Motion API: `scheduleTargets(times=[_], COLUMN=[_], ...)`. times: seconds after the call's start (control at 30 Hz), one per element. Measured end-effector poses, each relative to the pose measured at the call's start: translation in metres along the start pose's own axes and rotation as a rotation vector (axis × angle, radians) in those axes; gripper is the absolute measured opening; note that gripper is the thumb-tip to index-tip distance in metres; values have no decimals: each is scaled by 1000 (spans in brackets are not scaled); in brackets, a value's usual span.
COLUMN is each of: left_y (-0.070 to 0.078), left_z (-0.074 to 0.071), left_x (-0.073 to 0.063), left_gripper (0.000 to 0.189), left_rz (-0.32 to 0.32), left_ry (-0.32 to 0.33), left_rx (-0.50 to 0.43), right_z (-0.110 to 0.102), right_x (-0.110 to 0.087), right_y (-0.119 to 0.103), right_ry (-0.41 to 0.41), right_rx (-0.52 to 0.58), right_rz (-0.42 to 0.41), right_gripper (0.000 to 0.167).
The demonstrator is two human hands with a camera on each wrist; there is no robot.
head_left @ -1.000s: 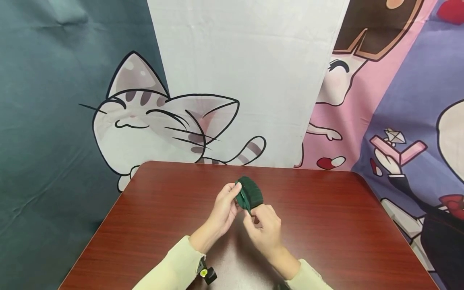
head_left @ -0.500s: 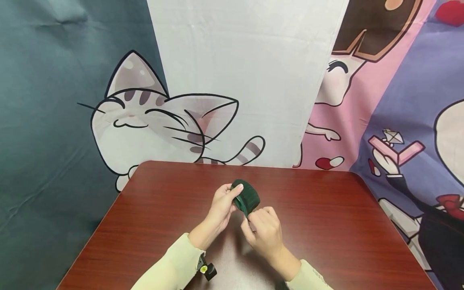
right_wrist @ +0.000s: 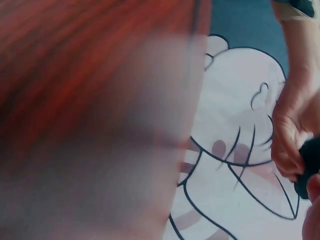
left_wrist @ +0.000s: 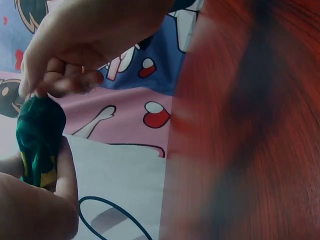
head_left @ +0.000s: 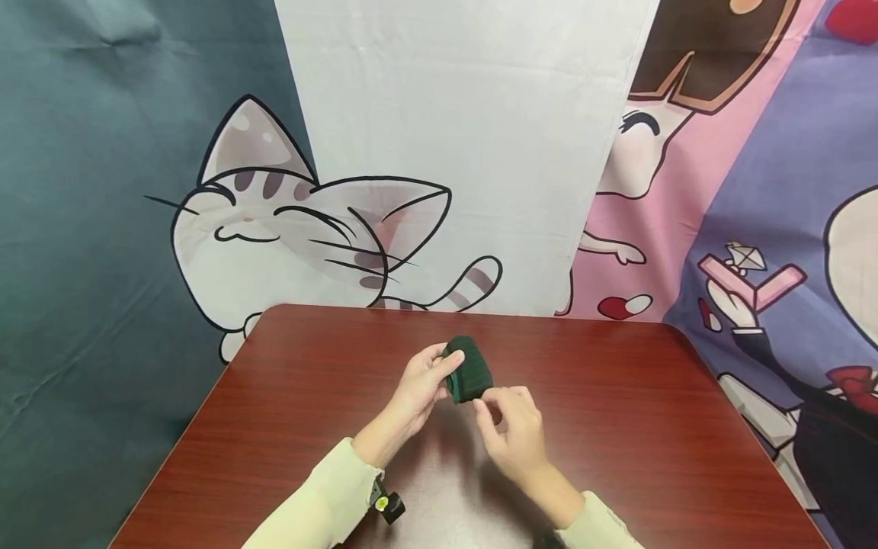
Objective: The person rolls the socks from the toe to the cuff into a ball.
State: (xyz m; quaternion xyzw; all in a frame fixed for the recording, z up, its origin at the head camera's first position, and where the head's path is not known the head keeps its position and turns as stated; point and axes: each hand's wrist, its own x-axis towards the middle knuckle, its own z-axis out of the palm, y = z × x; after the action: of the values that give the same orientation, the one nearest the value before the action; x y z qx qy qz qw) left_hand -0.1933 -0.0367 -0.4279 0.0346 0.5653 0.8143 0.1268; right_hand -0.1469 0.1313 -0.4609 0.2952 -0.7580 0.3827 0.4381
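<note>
A dark green ribbed knit bundle that looks like a folded sock [head_left: 472,374] is held above the table. My left hand [head_left: 418,385] grips its left side, thumb on top. At its lower right corner, my right hand [head_left: 514,427] pinches the edge between thumb and index fingertips. Seen from the left wrist, the folded sock [left_wrist: 40,125] shows yellow patches near the left fingers, while the right fingertips meet its upper end. The right wrist view catches only part of the dark folded sock [right_wrist: 311,155] at the frame's edge.
The reddish-brown wooden table [head_left: 288,427] has rounded far corners and lies beneath both hands. Behind it hangs a printed cloth backdrop [head_left: 521,137] with a cartoon cat and figures. A small black wrist camera [head_left: 388,503] sits on the left sleeve.
The green flap pulled down by the right hand half a second ago now lies closer to the folded sock, which looks more compact. The right hand has moved slightly right.
</note>
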Motion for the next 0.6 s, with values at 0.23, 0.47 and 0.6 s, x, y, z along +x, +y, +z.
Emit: scheduleTargets(times=[0.23,0.47,0.6], left_y=[2,4,2], left_z=[-5,-5,-5], left_x=[0,-4,-4], left_gripper=[44,40,34], left_rz=[-1,2,36], left_ry=[-81,-113,-75], left_rx=[85,199,295], right_z=[-17,-24,-25], right_x=[12,25,25], right_y=[2,12,18], right_ry=[-177,-357,-402], right_rx=[371,608,653], right_rz=[551,920,1006], right_gripper=[27,46,52])
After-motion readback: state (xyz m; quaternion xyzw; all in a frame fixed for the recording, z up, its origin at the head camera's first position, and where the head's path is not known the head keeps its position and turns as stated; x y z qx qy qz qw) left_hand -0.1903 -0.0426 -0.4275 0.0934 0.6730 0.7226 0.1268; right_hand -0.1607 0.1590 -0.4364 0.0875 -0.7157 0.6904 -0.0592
